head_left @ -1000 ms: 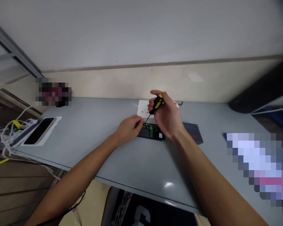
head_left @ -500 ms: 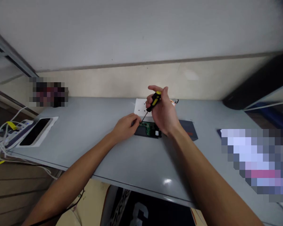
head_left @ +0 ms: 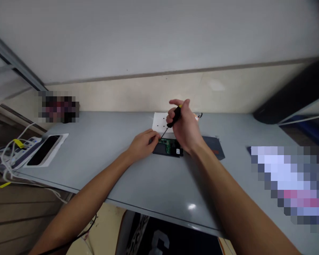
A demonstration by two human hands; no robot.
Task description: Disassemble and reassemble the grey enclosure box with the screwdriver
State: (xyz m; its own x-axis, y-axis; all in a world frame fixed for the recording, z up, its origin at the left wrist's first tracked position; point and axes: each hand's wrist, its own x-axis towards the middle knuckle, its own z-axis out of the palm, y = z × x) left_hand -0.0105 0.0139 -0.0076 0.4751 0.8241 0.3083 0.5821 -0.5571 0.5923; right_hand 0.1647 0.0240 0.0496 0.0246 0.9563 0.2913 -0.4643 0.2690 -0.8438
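A black screwdriver [head_left: 176, 115] with a yellow end is gripped in my right hand [head_left: 185, 129], its shaft slanting down to the left. The tip reaches the upper left end of an opened dark device with a green circuit board [head_left: 168, 146], which lies on the table. My left hand [head_left: 144, 144] has its fingers closed at the device's left end, close to the screwdriver tip. What exactly those fingertips press on is too small to see. A white sheet with small dark dots [head_left: 157, 120] lies just behind. To the right, partly behind my right wrist, is a flat dark panel [head_left: 214, 147].
On the left of the grey table [head_left: 159, 191] a black phone [head_left: 44, 150] rests on white paper beside a power strip [head_left: 28, 150] with tangled cables. A blurred-out screen [head_left: 281, 177] is at the right. A thick black column [head_left: 289, 95] stands at the back right.
The screwdriver has turned in my right hand: the yellow stripe on its handle no longer shows. My left hand stays at the device. The whole view has shifted slightly.
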